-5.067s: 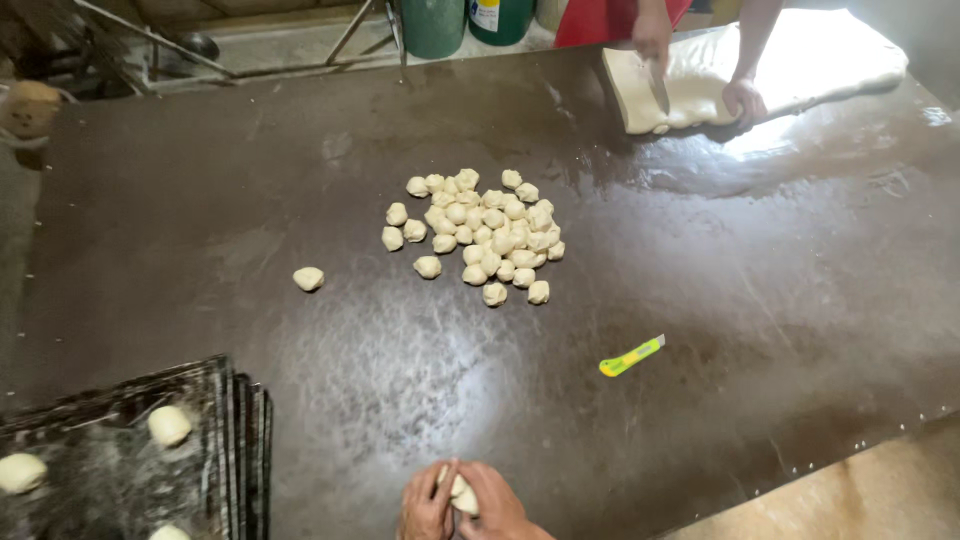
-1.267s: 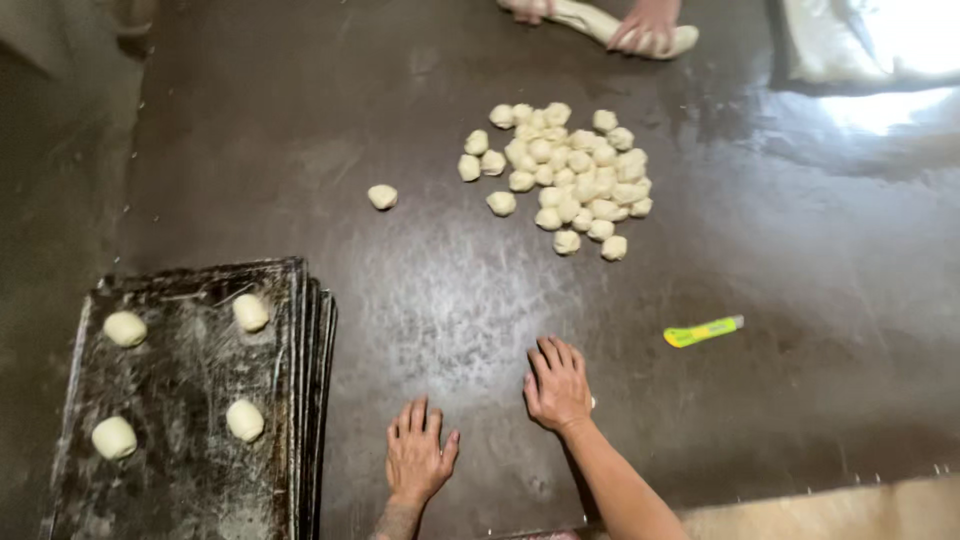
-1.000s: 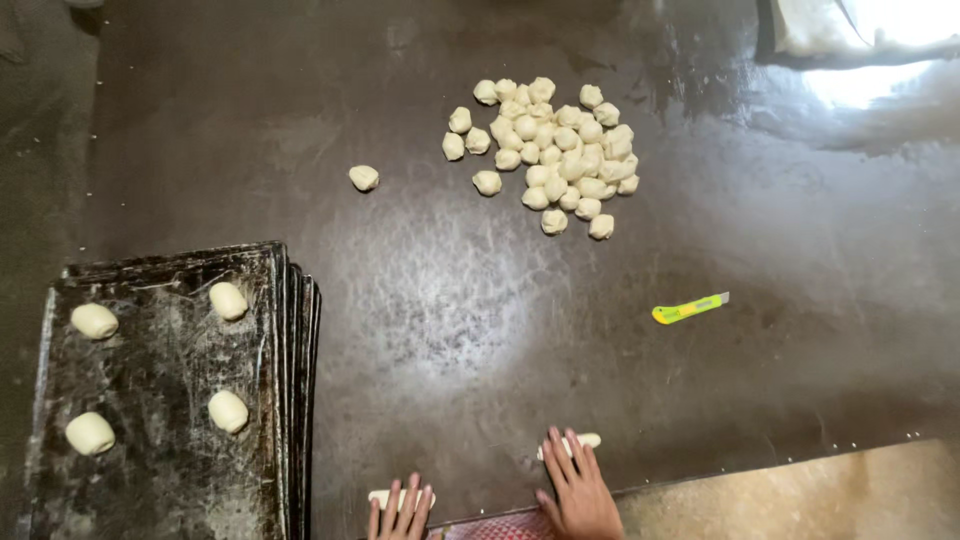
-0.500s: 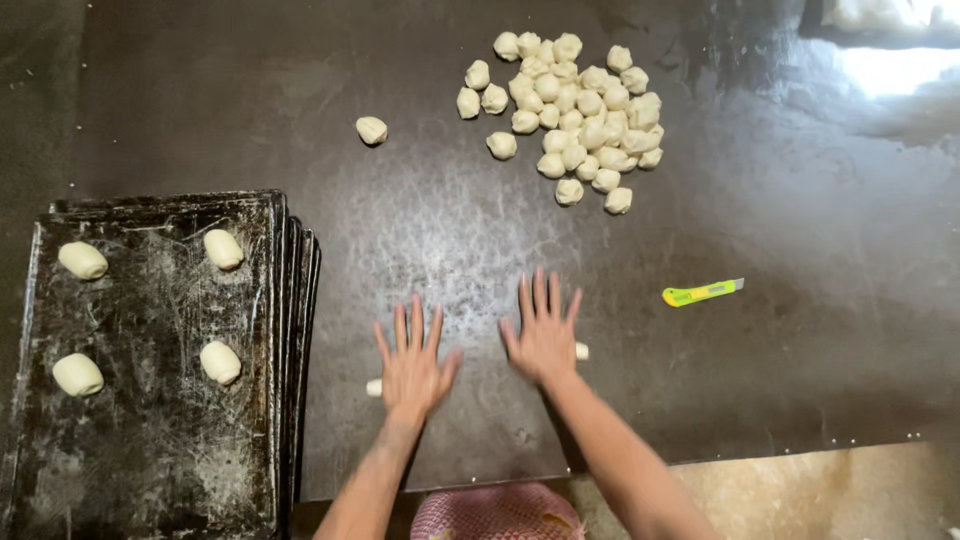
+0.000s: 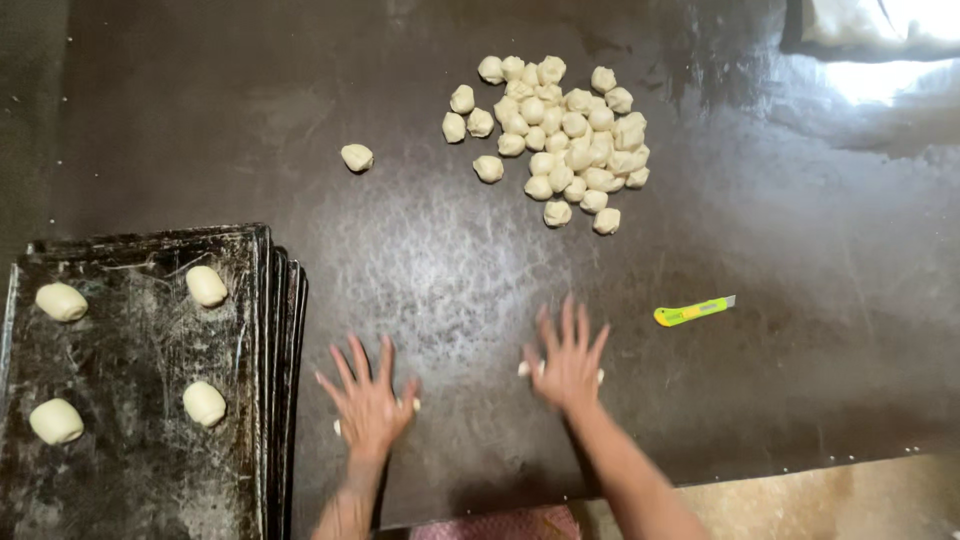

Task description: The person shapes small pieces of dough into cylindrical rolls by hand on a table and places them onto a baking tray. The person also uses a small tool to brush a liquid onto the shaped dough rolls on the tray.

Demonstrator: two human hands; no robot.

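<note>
Both flat, fingers spread wide: left hand [image 5: 368, 405], right hand [image 5: 568, 360] pressing soft dough pieces [image 5: 524, 368]; tray stack [image 5: 150, 330] at 9 o'clock, bare dark table [image 5: 450, 260] at 12.

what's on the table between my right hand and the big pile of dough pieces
Nothing: in the head view the stretch of dark table between the right hand and the dough pile is bare.

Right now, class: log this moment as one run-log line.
left hand: flat on dough piece | right hand: flat on dough piece | table: dough pile

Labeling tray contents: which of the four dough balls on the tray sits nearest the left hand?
The lower-right dough ball on the tray, closest to the left hand; the other three lie farther left or up.
</note>
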